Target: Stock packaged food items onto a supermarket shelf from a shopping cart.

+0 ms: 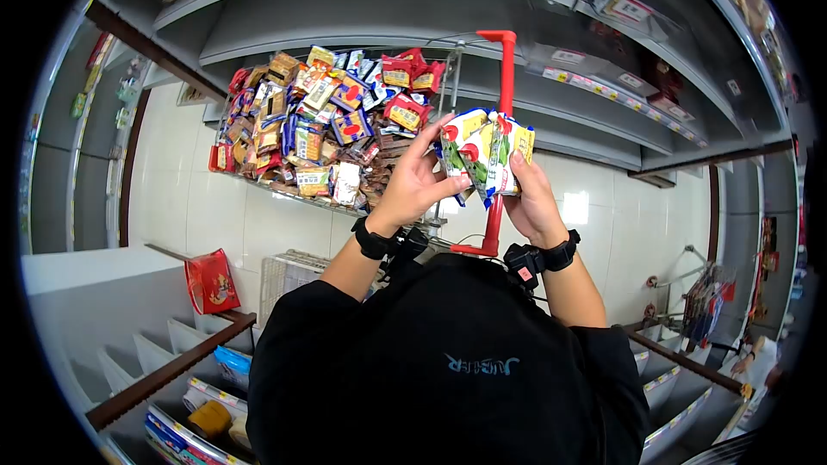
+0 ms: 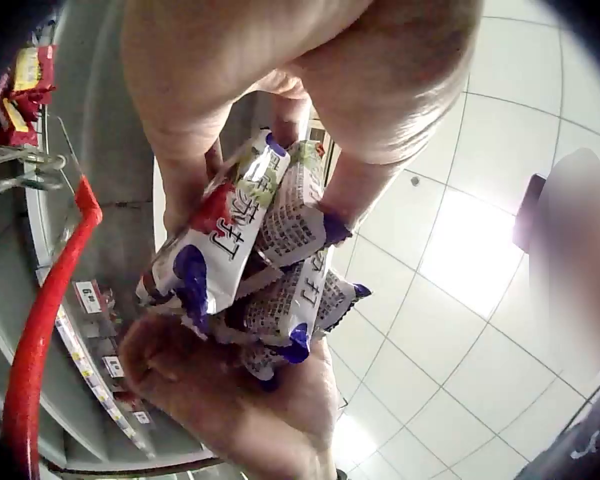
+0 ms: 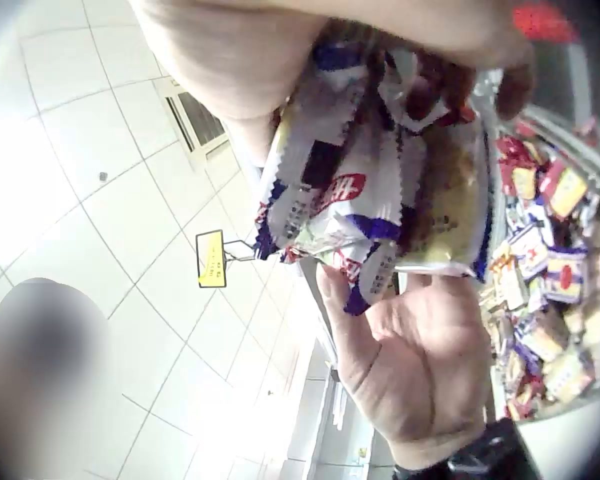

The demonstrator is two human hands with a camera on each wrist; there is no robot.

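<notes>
Between both hands is a bunch of several small snack packets (image 1: 488, 153), white with blue crimped ends, red fruit pictures and green and yellow patches. My left hand (image 1: 419, 183) grips the bunch from the left, thumb at the near side and fingers behind. On the other side my right hand (image 1: 534, 200) holds it with the thumb over the yellow packet face. Dark printed text and blue ends show on the packets (image 2: 215, 235) in the left wrist view. The right wrist view shows their undersides (image 3: 350, 190), with the left palm (image 3: 425, 350) below.
A shopping cart's red handle (image 1: 506, 77) runs beneath the packets. Its basket holds a heap of wrapped snacks (image 1: 319, 120). Grey shelves (image 1: 345, 13) stand ahead, with price tags along the right. A red bag (image 1: 211, 282) is at the left; another cart (image 1: 708, 300) stands right.
</notes>
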